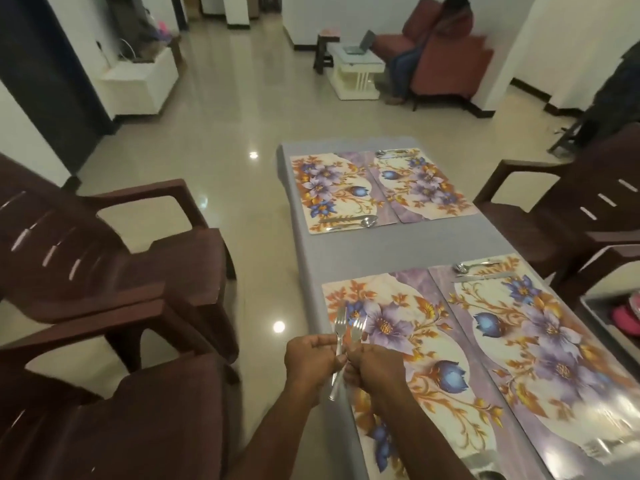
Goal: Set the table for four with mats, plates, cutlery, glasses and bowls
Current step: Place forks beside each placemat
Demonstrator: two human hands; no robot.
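a grey-covered counter (349,251) carries four floral mats: far left mat (341,192), far right mat (420,183), near left mat (408,344) and near right mat (540,344), with dark brown plastic chairs (114,261) on both sides, over a glossy beige tiled floor (221,109). spoons (369,221) and other cutlery lie on three mats, while over the near left mat's left edge the left hand (311,360) and right hand (372,365) meet, fingers of both grasping two forks (346,329), tines pointing away. far off sit a red sofa (450,60) and a white side table (356,72); no writing is readable.
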